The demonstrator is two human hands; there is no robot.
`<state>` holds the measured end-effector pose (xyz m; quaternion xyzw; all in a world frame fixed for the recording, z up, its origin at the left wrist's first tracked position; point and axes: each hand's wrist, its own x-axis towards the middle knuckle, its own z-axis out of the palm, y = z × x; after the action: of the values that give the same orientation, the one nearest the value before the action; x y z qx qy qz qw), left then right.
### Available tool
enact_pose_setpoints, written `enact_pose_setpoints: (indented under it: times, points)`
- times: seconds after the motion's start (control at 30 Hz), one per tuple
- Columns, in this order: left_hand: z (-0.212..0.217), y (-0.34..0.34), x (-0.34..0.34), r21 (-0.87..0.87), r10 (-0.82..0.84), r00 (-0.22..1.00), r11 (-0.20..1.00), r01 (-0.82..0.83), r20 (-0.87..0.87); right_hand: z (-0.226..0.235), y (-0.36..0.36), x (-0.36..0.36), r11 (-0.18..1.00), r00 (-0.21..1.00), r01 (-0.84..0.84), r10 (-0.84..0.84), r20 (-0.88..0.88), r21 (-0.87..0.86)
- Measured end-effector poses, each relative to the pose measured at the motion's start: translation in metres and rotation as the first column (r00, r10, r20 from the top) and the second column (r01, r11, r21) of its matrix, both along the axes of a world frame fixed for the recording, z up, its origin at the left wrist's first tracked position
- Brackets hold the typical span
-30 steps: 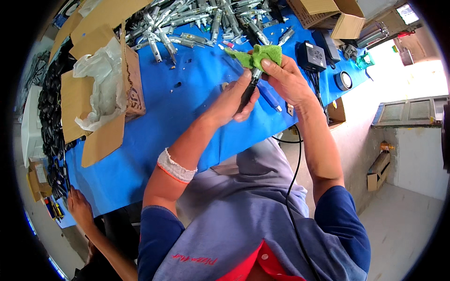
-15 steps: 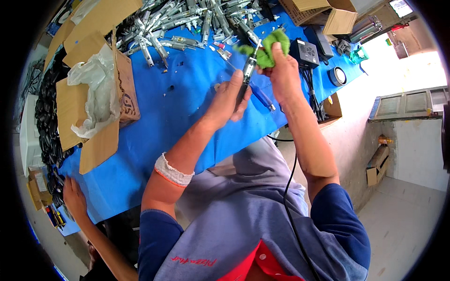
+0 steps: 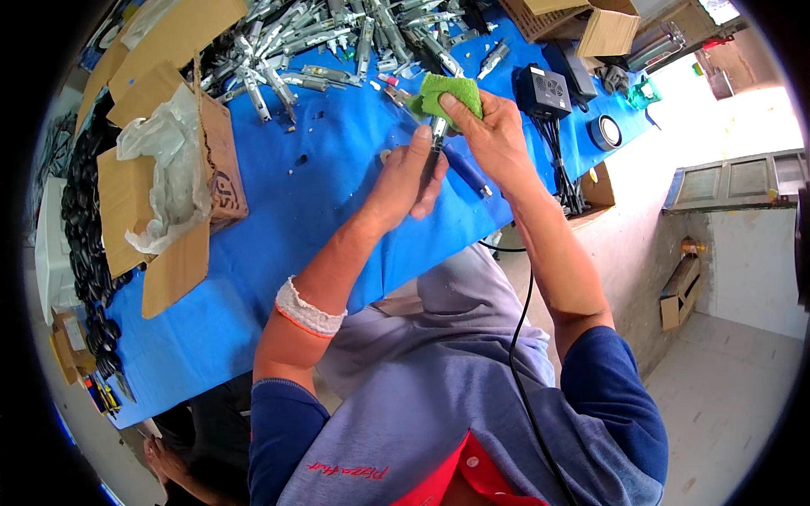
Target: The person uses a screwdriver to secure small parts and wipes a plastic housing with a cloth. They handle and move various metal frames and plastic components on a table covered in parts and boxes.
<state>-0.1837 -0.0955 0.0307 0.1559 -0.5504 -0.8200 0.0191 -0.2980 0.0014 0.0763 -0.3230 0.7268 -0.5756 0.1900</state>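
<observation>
My left hand (image 3: 407,179) is wrapped round the dark lower end of a slim black-and-silver device (image 3: 437,137), which I hold tilted upward over the table. My right hand (image 3: 492,135) pinches a green cloth (image 3: 451,91). The cloth is folded over the device's upper end and hides it. Below my right hand lies a blue stick-shaped object (image 3: 468,173); its kind I cannot make out. A large pile of similar silver-grey device parts (image 3: 337,42) spreads beyond my hands.
Blue sheeting covers the table (image 3: 278,202). An open cardboard box (image 3: 224,160) with plastic inside stands left, beside heaped black parts (image 3: 80,228). At right are a black power unit (image 3: 544,91), a tape roll (image 3: 605,132) and cables (image 3: 561,169). Another person's hand (image 3: 164,460) shows lower left.
My right hand has moved left and slightly down, bringing the green cloth onto the device's upper end. The other person's hand has left the table edge and sits lower.
</observation>
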Motion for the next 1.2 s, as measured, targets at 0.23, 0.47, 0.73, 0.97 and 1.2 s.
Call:
enact_pose_setpoints:
  times: [0.23,0.47,0.73,0.97,1.2]
  points:
    - [-0.002,-0.008,0.001,0.213,-0.098,0.995,0.972,0.099,-0.014,-0.013,0.016,-0.042,0.984,0.989,-0.147,0.149,0.005,-0.101]
    - [-0.003,-0.001,0.000,-0.034,-0.072,0.997,0.997,0.071,-0.016,-0.006,0.012,-0.016,0.974,0.984,-0.148,0.162,0.074,-0.170]
    - [0.001,-0.002,0.001,0.117,-0.067,0.998,0.991,0.066,0.006,-0.006,0.002,-0.014,0.993,0.980,-0.112,0.117,-0.161,0.040]
    - [0.000,-0.010,0.000,0.310,-0.086,0.996,0.946,0.090,-0.028,-0.013,0.021,-0.056,0.971,0.980,-0.139,0.163,0.113,-0.197]
    - [0.004,-0.002,0.001,0.028,-0.070,0.998,0.997,0.070,-0.011,-0.006,0.013,0.003,0.971,0.975,-0.203,0.212,0.061,-0.125]
